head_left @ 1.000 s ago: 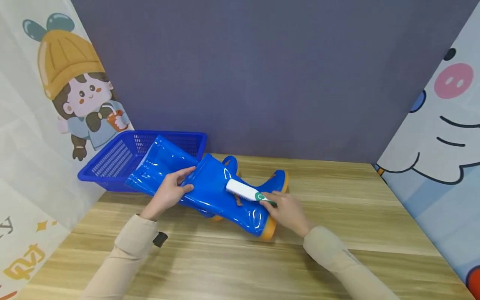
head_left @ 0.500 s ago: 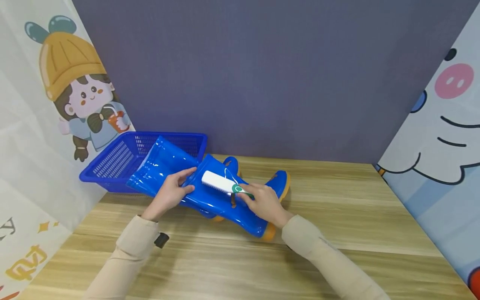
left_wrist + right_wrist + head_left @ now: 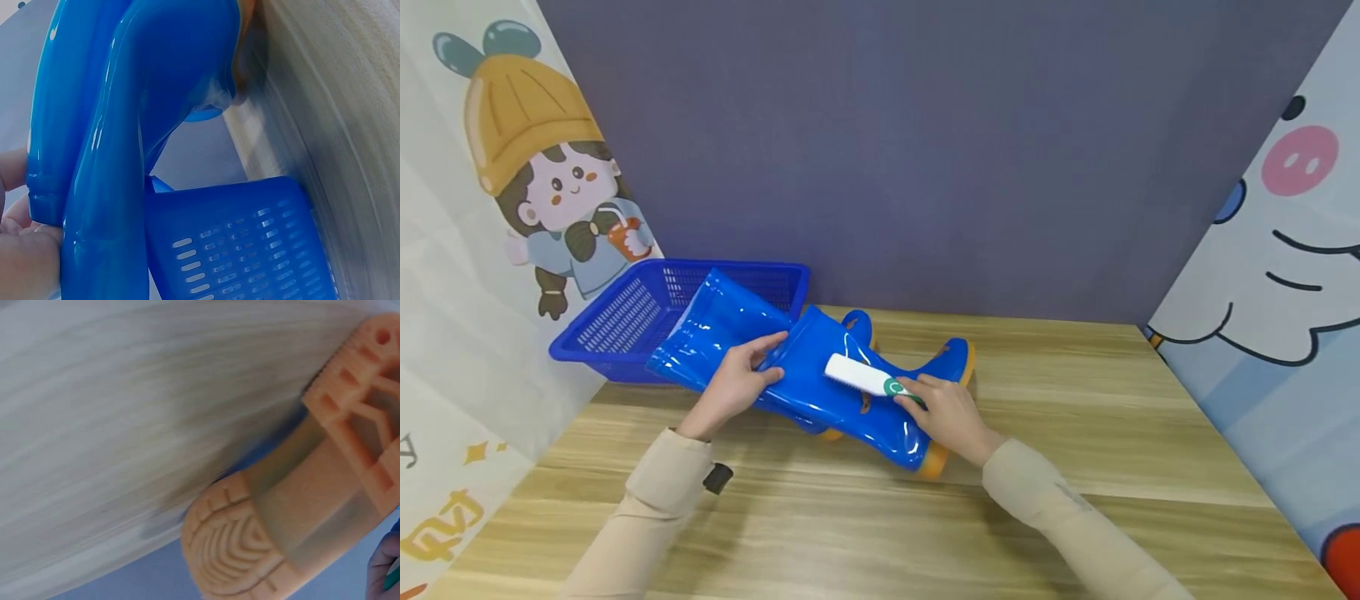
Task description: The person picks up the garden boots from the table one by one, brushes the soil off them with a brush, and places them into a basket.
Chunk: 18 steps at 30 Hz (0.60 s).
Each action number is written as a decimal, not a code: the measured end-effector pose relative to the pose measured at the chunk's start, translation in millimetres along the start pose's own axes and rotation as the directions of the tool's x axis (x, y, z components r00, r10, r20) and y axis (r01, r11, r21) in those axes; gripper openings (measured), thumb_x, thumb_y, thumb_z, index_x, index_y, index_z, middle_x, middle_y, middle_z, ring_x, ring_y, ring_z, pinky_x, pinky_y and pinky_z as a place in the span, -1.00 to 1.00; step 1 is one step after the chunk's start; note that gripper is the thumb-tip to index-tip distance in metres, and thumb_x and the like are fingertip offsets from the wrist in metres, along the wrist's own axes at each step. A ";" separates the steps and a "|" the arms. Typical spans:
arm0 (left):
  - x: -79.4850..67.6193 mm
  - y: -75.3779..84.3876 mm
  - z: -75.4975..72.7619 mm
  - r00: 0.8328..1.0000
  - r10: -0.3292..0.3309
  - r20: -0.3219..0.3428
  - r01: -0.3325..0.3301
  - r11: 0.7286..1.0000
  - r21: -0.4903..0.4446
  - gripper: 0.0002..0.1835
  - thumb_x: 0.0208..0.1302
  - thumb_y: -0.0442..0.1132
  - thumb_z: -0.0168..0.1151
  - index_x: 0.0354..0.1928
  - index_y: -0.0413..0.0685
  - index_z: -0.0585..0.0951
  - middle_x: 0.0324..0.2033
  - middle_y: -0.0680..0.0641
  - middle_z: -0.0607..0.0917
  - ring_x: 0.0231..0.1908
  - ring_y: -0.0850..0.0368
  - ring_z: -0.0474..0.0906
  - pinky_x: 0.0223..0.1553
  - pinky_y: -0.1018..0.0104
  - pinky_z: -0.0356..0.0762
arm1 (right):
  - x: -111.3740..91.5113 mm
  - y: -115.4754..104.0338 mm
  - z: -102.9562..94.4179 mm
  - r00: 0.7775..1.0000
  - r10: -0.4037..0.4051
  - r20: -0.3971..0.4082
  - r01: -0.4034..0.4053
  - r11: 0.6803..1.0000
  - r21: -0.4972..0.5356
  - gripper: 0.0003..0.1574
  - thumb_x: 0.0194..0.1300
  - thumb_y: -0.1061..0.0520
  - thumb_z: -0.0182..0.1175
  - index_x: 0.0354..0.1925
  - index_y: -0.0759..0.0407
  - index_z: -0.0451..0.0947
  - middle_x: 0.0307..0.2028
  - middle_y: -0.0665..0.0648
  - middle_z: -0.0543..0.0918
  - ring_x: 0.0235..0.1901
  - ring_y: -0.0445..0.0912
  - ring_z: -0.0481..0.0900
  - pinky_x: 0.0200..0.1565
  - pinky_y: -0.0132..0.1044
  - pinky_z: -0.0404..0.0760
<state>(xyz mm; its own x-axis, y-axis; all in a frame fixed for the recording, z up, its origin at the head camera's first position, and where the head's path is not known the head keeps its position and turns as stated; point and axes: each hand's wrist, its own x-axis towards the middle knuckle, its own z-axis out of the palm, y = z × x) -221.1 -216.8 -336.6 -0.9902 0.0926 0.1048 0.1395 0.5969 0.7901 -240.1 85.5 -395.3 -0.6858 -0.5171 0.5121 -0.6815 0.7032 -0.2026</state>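
Observation:
A glossy blue rain boot with an orange sole lies on its side in the head view, on top of a second blue rain boot. My left hand grips the upper boot at its top opening; the left wrist view shows fingers at that rim. In my right hand is a white scrubbing brush with a green-marked handle. Its bristles face the shaft of the upper boot; whether they touch is hard to tell. Part of the lower boot is hidden.
Behind the boots at the left stands a blue plastic basket with slotted walls; the lower boot's shaft overlaps its edge. The wooden table meets a grey panel at the back. Printed cartoon sheets flank both sides.
My right hand swept the brush left up the shaft toward the opening, then partway back toward the foot. The left hand and both boots stay essentially in place.

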 end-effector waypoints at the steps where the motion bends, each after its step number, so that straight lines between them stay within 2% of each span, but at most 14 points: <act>1: 0.3 -0.1 -0.2 1.000 0.000 0.003 0.000 1.000 -0.002 -0.45 0.25 -0.40 0.07 0.31 -0.12 0.29 0.31 -0.27 0.23 0.26 -0.24 0.21 0.21 -0.01 0.27 | -1.7 1.2 -1.2 1.000 0.005 0.000 -0.005 1.000 -0.004 -0.65 0.19 -0.02 0.22 -0.08 0.08 0.64 -0.55 -0.04 0.55 -0.67 -0.33 0.33 -0.63 -0.59 0.29; 5: 0.1 -0.9 -0.7 1.000 0.000 0.008 0.000 1.000 0.002 -0.45 0.26 -0.39 0.07 0.31 -0.10 0.29 0.31 -0.27 0.24 0.25 -0.24 0.23 0.20 -0.02 0.27 | -9.3 6.4 -6.6 1.000 0.024 0.019 -0.024 1.000 -0.005 -0.64 0.20 -0.02 0.22 -0.07 0.10 0.63 -0.59 -0.06 0.47 -0.68 -0.33 0.25 -0.65 -0.57 0.25; 10: -0.1 -1.8 -0.9 1.000 0.011 0.005 -0.012 1.000 0.010 -0.45 0.25 -0.39 0.08 0.31 -0.13 0.29 0.29 -0.30 0.25 0.24 -0.24 0.24 0.19 -0.03 0.27 | -19.3 15.2 -12.3 0.998 0.052 0.022 -0.051 0.999 -0.007 -0.65 0.19 0.01 0.23 -0.07 0.11 0.63 -0.57 -0.04 0.48 -0.68 -0.33 0.24 -0.64 -0.57 0.26; 12: 0.0 -1.5 -1.0 1.000 0.016 0.004 -0.016 1.000 0.012 -0.45 0.25 -0.39 0.07 0.30 -0.14 0.29 0.29 -0.31 0.25 0.24 -0.25 0.24 0.20 -0.02 0.27 | -23.1 18.8 -14.9 0.999 0.052 0.008 -0.052 0.999 0.004 -0.66 0.18 0.02 0.24 -0.08 0.11 0.63 -0.52 -0.02 0.56 -0.67 -0.32 0.29 -0.62 -0.55 0.30; 15: 0.1 -1.1 -1.2 1.000 0.010 0.005 -0.010 1.000 0.011 -0.45 0.26 -0.39 0.07 0.31 -0.14 0.28 0.31 -0.30 0.23 0.25 -0.24 0.22 0.21 -0.02 0.26 | -28.7 23.9 -19.1 0.999 0.039 -0.013 -0.039 0.999 0.011 -0.65 0.18 0.04 0.24 -0.08 0.14 0.63 -0.41 0.06 0.67 -0.60 -0.27 0.48 -0.55 -0.51 0.44; 18: -0.1 -0.5 -0.7 1.000 0.010 0.008 -0.010 1.000 0.008 -0.45 0.26 -0.39 0.07 0.31 -0.14 0.27 0.31 -0.30 0.22 0.26 -0.26 0.20 0.21 -0.02 0.25 | -34.7 29.2 -24.5 0.999 0.022 -0.040 -0.021 1.000 0.005 -0.65 0.16 0.05 0.26 -0.09 0.17 0.63 -0.28 0.12 0.71 -0.45 -0.16 0.65 -0.43 -0.41 0.59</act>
<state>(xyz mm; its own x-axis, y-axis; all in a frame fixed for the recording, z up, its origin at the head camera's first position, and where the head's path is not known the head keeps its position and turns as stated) -221.1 -217.6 -336.6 -0.9886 0.1052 0.1080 0.1498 0.6025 0.7839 -230.0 135.9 -398.5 -0.6898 -0.4821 0.5402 -0.6677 0.7120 -0.2173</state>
